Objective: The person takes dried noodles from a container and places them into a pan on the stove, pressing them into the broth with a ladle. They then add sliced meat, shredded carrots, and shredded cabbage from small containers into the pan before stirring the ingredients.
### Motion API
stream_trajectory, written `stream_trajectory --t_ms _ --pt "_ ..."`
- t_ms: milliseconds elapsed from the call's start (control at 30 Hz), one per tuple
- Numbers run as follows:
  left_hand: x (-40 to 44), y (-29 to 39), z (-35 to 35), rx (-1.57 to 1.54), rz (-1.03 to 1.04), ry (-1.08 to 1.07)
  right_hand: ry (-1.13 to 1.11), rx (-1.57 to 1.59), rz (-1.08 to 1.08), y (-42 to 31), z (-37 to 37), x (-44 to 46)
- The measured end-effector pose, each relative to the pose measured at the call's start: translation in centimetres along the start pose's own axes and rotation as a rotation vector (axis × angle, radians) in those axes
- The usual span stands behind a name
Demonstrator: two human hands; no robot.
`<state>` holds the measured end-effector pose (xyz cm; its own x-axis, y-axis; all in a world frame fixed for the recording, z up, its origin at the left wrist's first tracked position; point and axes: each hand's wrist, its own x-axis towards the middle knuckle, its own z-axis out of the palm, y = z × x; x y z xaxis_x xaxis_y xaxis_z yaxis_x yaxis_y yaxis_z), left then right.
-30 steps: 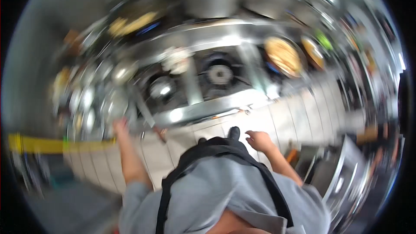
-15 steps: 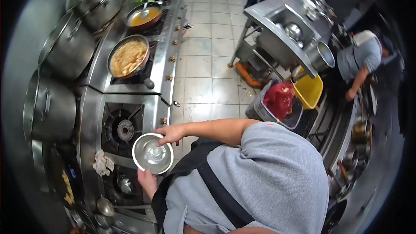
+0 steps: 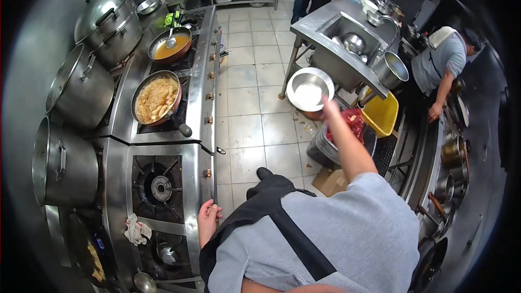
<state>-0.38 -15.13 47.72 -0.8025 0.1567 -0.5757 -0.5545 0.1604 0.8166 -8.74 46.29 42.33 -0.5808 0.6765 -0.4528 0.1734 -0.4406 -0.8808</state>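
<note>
Two hands: well apart; only the right one holds anything that shows.
Left hand: low beside the black apron [image 3: 259,198], at the stove's front edge, fingers loosely curled; the left hand [image 3: 208,218] appears empty, and I cannot tell whether it touches the steel.
Nearest burner: the bare gas burner [image 3: 161,189] lies just beyond the left hand, with a crumpled white cloth [image 3: 137,230] near it on the stove.
Right hand: on an outstretched arm, the right hand [image 3: 330,107] grips the near right rim of the steel bowl [image 3: 309,90]; blur hides the exact finger placement.
Bowl's place: up and to the right of the left hand in the view, well apart from it, the right hand much nearer; its height above the floor I cannot tell.
Bowl's facing: round, so no long axis; its mouth turns up towards the camera.
Waste bin: the bin [image 3: 320,154] shows below the right forearm, with a yellow tub [image 3: 384,111] beside it.
Sink bench: the steel sink bench [image 3: 306,26] stands beyond the bowl.
</note>
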Motion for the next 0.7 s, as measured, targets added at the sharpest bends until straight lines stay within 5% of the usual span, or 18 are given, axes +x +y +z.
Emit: stream_trajectory --t_ms 133,333,700 --pt "0.5 -0.9 -1.2 -0.017 0.023 0.027 0.021 0.038 -0.099 -12.1 3.4 -4.3" --pt "-0.9 0.7 -1.3 -0.029 0.052 0.129 -0.262 -0.120 -0.217 -12.1 11.2 -10.5" --pt "-3.6 0.5 -1.3 -0.065 0.076 0.261 -0.313 -0.121 -0.510 -12.4 18.3 -11.9"
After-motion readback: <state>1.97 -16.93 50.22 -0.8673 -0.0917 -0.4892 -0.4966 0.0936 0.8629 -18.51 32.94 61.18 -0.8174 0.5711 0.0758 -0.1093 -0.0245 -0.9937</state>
